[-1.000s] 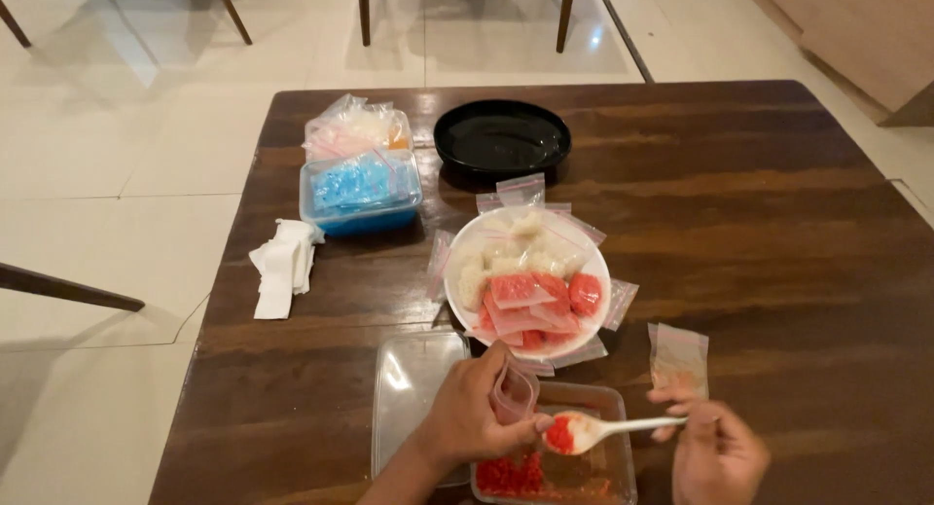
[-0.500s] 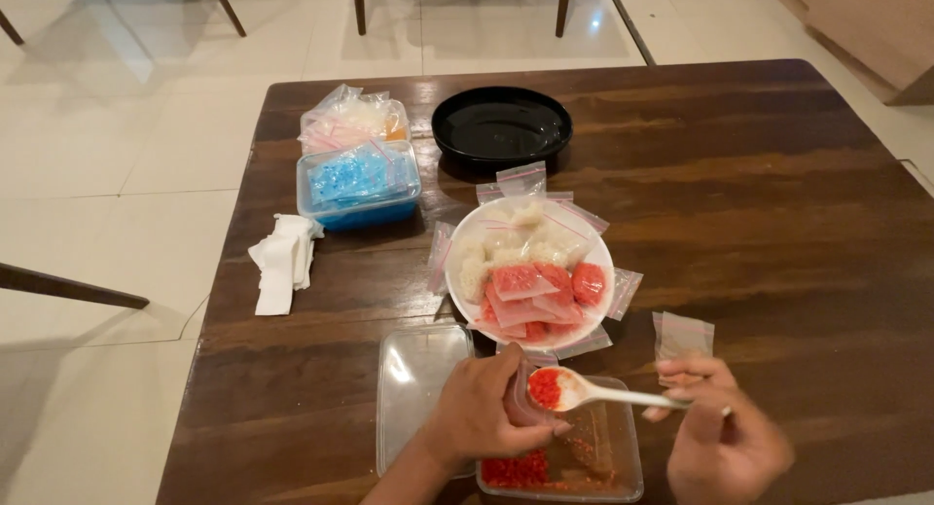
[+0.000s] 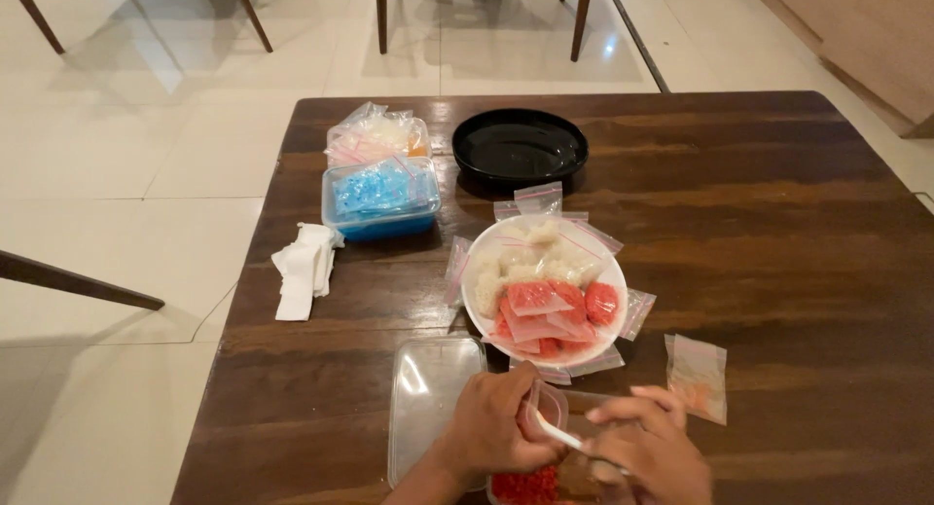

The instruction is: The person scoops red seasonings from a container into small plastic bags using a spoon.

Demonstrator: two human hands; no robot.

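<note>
The table (image 3: 778, 223) is dark wood with visible grain and a dull sheen; the round plate (image 3: 519, 147) is glossy black, catching reflections; the white plate (image 3: 541, 291) looks smooth, piled with thin clear plastic bags of white and red contents; a clear plastic lid (image 3: 428, 393) lies glossy; the small bag (image 3: 547, 408) in the left hand (image 3: 501, 432) is transparent film; the spoon (image 3: 559, 435) in the right hand (image 3: 647, 451) is smooth white plastic; the folded tissue (image 3: 304, 269) is matt white paper; the floor (image 3: 117, 174) is polished pale tile.

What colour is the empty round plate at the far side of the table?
Glossy black. The round plate shows best in the head view, beyond the white plate of filled bags.
</note>
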